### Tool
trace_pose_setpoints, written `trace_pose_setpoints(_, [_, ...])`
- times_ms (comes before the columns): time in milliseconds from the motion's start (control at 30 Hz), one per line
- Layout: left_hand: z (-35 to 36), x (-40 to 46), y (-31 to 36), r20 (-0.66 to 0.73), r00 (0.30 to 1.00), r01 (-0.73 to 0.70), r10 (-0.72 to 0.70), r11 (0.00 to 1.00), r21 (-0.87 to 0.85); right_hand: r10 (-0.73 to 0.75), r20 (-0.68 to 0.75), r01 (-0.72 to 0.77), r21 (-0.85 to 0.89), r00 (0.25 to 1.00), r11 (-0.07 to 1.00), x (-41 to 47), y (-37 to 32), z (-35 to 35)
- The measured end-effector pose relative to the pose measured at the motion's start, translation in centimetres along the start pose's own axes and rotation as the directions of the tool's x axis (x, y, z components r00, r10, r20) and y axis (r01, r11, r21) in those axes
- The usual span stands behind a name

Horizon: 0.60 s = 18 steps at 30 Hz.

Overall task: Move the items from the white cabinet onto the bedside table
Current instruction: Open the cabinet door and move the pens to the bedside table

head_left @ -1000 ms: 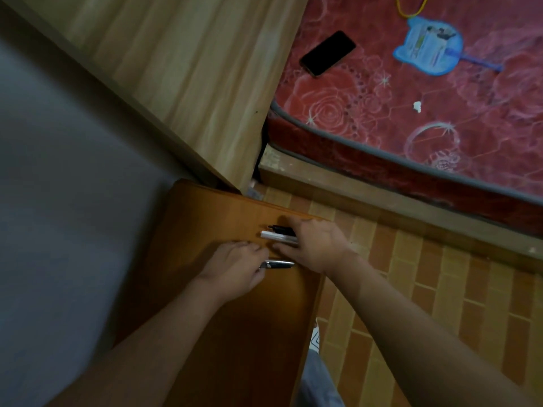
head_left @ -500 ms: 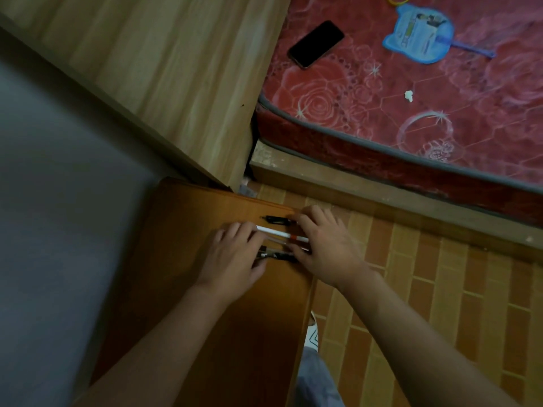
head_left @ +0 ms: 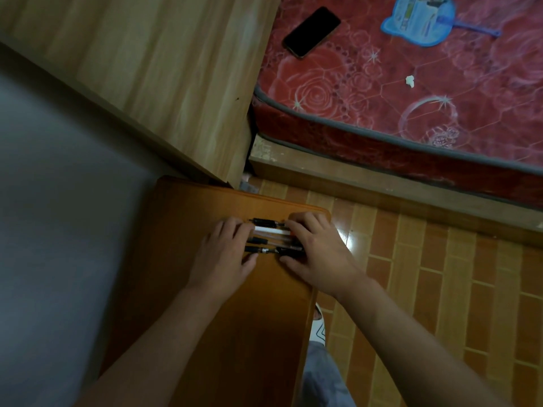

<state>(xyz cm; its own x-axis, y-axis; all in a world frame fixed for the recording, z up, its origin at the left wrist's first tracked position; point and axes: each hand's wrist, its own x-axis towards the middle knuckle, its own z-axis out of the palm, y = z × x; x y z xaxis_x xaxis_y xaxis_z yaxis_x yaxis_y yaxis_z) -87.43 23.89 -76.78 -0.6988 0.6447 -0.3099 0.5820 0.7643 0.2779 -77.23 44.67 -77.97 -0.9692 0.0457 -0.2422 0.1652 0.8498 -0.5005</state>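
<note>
Several pens (head_left: 271, 237) lie side by side in a row on the orange-brown bedside table (head_left: 223, 318), near its far right corner. One is white, the others black or clear. My left hand (head_left: 224, 254) rests on the table with its fingertips against the pens' left ends. My right hand (head_left: 316, 254) lies over their right ends, fingers spread flat across them. The right ends of the pens are hidden under that hand. The white cabinet is out of view.
A light wooden headboard (head_left: 164, 71) stands behind the table. To the right is a bed with a red mattress (head_left: 411, 92), a black phone (head_left: 311, 32) and a blue fan (head_left: 420, 19) on it. Brick-pattern floor (head_left: 440, 289) lies right of the table; a grey wall is left.
Both hands have drawn the pens together into a neat row. More pens now show between the hands than before. My left hand slid up to the pens' left ends.
</note>
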Motion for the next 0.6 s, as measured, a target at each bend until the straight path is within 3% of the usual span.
trace_pose_setpoints(267, [0.2, 0.9, 0.1, 0.009, 0.996, -0.085, 0.085, 0.996, 0.014, 0.031, -0.048, -0.034, -0.070, 0.998, 0.997, -0.9, 0.9, 0.2])
trace_pose_setpoints(600, [0.5, 2.4, -0.3, -0.018, 0.995, -0.103, 0.101, 0.990, -0.096, 0.063, -0.095, -0.060, 0.034, 0.993, 0.998, 0.0, 1.3, 0.4])
